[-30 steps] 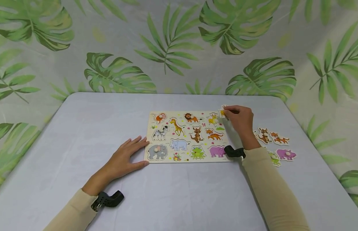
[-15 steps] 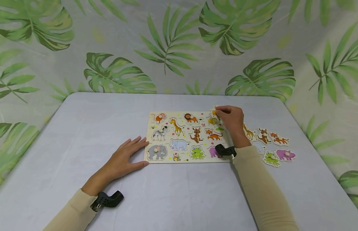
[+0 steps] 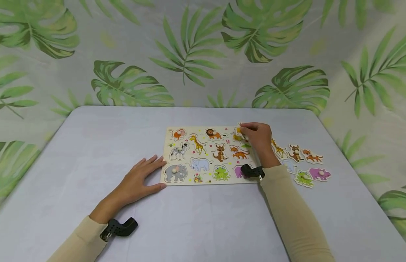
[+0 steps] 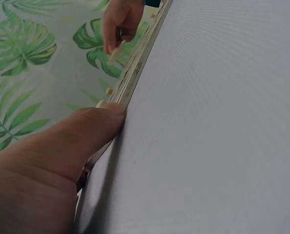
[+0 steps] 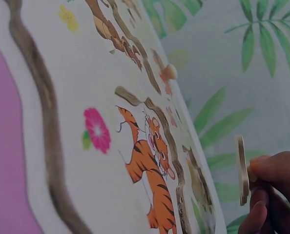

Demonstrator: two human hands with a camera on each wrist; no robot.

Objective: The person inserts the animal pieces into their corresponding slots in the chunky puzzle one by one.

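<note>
Plainly, fingers (image 5: pixel 279 168) pinch a thin wooden cutout (image 5: pixel 241 170).

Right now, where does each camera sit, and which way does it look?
Head: on the person's head, looking forward and down at the puzzle board; the left hand, right hand and both sleeves show.
Left wrist: on the left wrist, looking along the board's edge; the left thumb is close, the right hand beyond.
Right wrist: on the right wrist, looking across the board; the right hand's fingers pinch a puzzle piece.
Shared: head and right wrist both show the printed tiger.
</note>
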